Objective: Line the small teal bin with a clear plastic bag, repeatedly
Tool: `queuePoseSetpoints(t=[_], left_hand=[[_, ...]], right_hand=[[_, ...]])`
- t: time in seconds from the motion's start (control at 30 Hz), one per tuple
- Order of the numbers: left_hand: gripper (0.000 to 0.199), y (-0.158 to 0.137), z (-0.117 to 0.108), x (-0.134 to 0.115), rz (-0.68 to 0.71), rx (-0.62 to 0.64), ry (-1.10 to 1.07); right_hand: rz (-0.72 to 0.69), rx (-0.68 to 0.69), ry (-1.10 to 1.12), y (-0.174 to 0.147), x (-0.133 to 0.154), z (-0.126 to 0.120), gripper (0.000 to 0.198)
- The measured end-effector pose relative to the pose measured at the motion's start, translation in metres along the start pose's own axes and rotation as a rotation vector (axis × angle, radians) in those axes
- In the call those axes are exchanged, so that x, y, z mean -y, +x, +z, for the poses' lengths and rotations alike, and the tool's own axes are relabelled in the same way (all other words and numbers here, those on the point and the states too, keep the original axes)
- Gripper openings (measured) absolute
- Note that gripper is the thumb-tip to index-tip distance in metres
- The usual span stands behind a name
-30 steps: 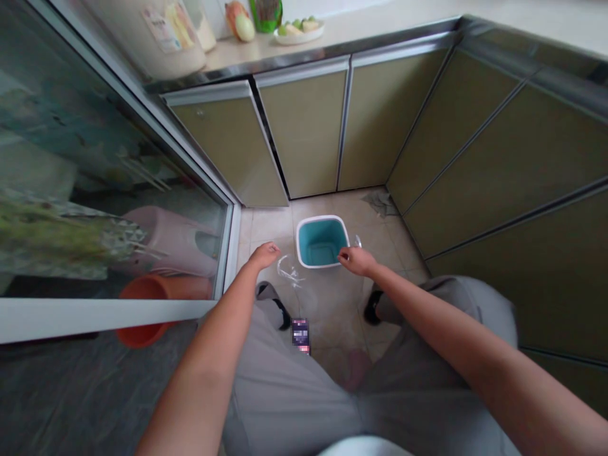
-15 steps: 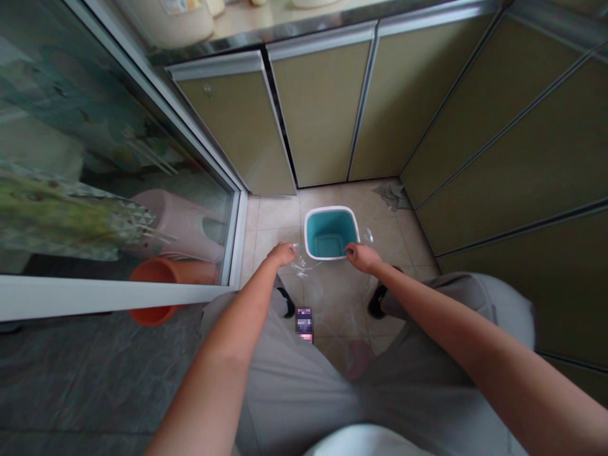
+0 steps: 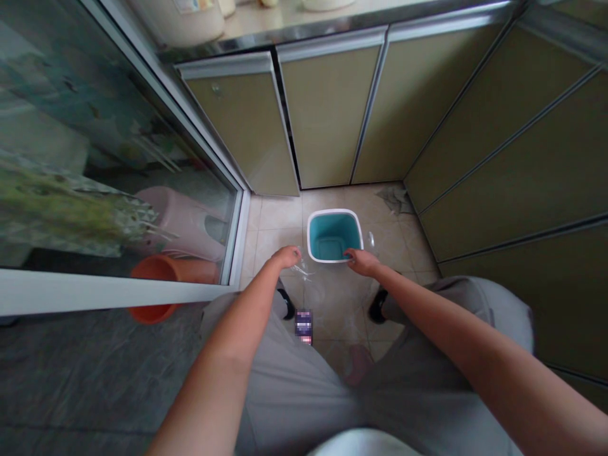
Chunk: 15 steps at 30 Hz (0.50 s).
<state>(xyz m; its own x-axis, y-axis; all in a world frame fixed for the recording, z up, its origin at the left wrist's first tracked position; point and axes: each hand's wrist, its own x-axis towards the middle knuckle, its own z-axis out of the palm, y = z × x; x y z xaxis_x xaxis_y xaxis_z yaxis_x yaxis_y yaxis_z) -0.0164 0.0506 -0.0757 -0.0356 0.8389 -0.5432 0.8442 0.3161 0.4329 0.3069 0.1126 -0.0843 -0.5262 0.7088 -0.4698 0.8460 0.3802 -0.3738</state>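
Note:
A small bin (image 3: pixel 310 237), turquoise inside with a white rim, stands upright on the tiled floor between my feet. Beside its near left corner, my left hand (image 3: pixel 286 256) is closed in a pinch on a clear plastic bag (image 3: pixel 302 271). My right hand (image 3: pixel 363 261) is closed at the bin's near right corner, its fingertips over the rim. It seems to grip the other side of the same bag, whose faint sheen spreads over the floor between my hands. The film is so transparent that its edges are hard to make out.
Beige cabinets (image 3: pixel 332 120) close off the front and right. A glass sliding door (image 3: pixel 240 240) stands at left, with an orange bucket (image 3: pixel 154 310) beside it. A phone-like object (image 3: pixel 304 326) lies near my left foot. A grey cloth (image 3: pixel 395 199) lies by the right cabinet.
My left hand has moved slightly right, toward the bin. My right hand stays at the rim, with its fingers slightly further over it. The whole view has shifted a little.

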Motion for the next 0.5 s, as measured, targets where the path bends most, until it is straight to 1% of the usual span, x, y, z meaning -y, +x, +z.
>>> queuePoseSetpoints(t=[0.1,0.2,0.33,0.5], left_hand=[[0.021,-0.003,-0.003,-0.002,0.025,0.022,0.010],[0.021,-0.005,-0.006,-0.006,0.034,0.038,0.013],[0.024,-0.006,-0.009,-0.011,0.030,0.032,0.017],[0.027,-0.008,-0.012,-0.016,0.042,0.018,0.015]], right_hand=[[-0.009,-0.007,-0.031,-0.002,0.002,-0.009,0.047],[-0.045,-0.017,-0.076,-0.006,0.005,-0.026,0.050],[-0.053,-0.031,-0.086,-0.013,0.013,-0.059,0.046],[-0.032,-0.083,-0.146,-0.017,0.030,-0.110,0.040]])
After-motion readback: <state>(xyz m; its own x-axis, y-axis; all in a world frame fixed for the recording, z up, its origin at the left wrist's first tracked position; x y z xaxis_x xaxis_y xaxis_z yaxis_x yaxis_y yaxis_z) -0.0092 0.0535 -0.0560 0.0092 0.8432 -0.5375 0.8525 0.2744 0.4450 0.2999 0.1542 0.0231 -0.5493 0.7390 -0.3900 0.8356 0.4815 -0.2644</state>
